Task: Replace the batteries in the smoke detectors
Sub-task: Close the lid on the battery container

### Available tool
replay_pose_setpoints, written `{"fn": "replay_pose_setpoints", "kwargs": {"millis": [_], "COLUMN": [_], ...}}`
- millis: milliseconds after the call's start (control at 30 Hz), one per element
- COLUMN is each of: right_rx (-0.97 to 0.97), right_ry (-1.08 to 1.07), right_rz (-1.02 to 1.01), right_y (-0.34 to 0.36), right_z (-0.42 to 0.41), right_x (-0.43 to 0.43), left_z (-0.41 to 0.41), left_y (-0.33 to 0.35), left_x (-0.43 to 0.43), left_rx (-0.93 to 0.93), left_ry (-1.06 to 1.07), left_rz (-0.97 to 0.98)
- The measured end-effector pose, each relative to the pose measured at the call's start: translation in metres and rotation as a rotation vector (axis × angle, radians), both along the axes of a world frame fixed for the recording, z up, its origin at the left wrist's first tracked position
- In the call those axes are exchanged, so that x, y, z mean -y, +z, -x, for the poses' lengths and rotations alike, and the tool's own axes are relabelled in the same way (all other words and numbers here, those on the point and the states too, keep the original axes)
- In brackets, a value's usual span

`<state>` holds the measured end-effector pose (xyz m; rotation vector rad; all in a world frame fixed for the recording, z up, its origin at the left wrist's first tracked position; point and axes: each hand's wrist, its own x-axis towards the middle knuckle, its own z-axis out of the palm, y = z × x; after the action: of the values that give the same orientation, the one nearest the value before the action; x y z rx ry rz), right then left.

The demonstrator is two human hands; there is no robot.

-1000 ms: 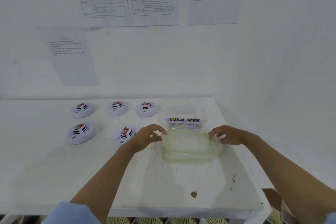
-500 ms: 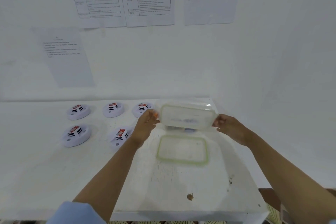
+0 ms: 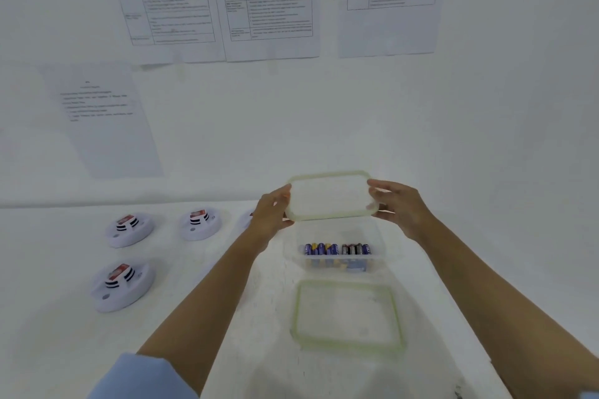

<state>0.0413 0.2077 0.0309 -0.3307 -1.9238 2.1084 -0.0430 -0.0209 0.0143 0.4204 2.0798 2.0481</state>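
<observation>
Hovering above the open box (image 3: pixel 387 236) of batteries (image 3: pixel 337 249), a green-rimmed lid (image 3: pixel 330 197) is gripped at its ends by the left hand (image 3: pixel 270 219) and the right hand (image 3: pixel 398 207); smoke detectors (image 3: pixel 129 230) are seen further left on the table (image 3: pixel 64 334).

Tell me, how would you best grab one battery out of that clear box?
Come straight down from above and pinch a battery's top end. The batteries seem to stand upright in a tight row inside the clear box, so its walls and the neighbours block the sides. An end battery leaves one flank free.
</observation>
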Motion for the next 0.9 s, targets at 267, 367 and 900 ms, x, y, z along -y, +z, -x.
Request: {"fn": "replay_pose_setpoints", "kwargs": {"millis": [267,367,900], "right_rx": [0.156,0.186,0.243], "right_ry": [-0.116,-0.122,-0.104], "right_rz": [-0.092,-0.082,0.012], "right_y": [-0.012,-0.018,-0.041], "right_z": [0.049,0.062,0.117], "right_x": [-0.011,-0.020,-0.043], "left_z": [0.054,0.067,0.111], "left_y": [-0.014,-0.018,-0.039], "left_x": [-0.008,-0.017,-0.044], "left_rx": [-0.108,-0.157,0.032], "left_ry": [-0.044,-0.055,0.014], "left_rz": [0.325,0.390,0.262]}}
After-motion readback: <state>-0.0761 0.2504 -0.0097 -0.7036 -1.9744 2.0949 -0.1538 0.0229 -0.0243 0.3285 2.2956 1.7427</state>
